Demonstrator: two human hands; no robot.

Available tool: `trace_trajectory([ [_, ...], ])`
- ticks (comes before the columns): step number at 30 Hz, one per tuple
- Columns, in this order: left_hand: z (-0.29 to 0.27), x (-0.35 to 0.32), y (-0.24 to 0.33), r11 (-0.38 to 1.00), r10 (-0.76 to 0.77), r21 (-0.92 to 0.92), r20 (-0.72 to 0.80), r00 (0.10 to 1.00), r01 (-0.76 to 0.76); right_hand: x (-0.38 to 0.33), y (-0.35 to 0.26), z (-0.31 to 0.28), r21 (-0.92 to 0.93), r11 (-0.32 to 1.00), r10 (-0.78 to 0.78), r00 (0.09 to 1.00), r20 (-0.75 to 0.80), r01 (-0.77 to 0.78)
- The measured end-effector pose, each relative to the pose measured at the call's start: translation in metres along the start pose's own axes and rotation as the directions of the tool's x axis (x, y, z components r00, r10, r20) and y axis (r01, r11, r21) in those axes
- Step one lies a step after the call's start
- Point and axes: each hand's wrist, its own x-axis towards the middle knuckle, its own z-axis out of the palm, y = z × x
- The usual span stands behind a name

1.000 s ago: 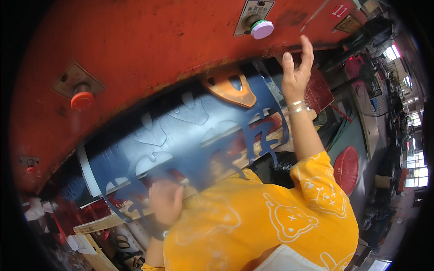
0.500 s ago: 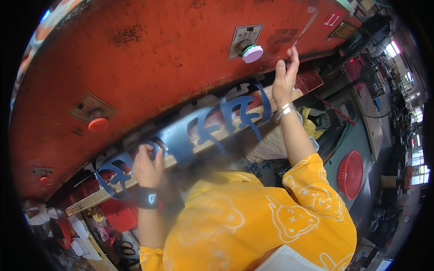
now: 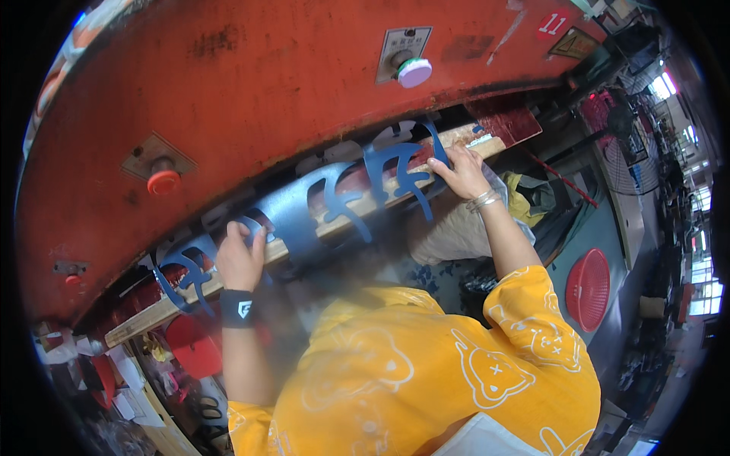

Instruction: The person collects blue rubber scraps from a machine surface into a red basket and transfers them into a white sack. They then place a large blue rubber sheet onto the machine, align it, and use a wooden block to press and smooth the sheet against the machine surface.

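A blue sheet (image 3: 295, 216) with curved cut-outs hangs over the front edge of a wooden board (image 3: 384, 199), its thin strips drooping down. My left hand (image 3: 242, 258), with a black wristband, pinches the sheet near its left part between thumb and fingers. At the right end, my right hand (image 3: 464, 175), wearing bracelets, has its thumb and bent fingers closed at the sheet's outer strip, by the board's edge. The far side of the sheet is hidden under the red machine.
A red machine front (image 3: 281, 91) rises just beyond the board. It carries a pale round button (image 3: 414, 73) and a red button (image 3: 163, 182). To the right are a red basket (image 3: 588, 290) and a fan (image 3: 629, 148). A red seat-like item (image 3: 193, 346) is below left.
My right hand has come down from beside the pale button to the sheet's right end. My left hand stays at the sheet, and the view has shifted slightly.
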Motion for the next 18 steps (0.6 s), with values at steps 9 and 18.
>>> trace_trajectory([
  [9, -0.004, -0.002, -0.005, 1.000, 0.004, -0.015, 0.002, 1.000, -0.004, -0.011, -0.008, -0.005, 0.024, 1.000, -0.020, 0.999, 0.039, 0.019],
  [18, -0.064, 0.026, 0.027, 0.988, 0.092, 0.077, 0.391, 0.916, -0.132, 0.065, -0.037, -0.078, 0.011, 0.992, 0.120, 0.976, 0.181, -0.124],
])
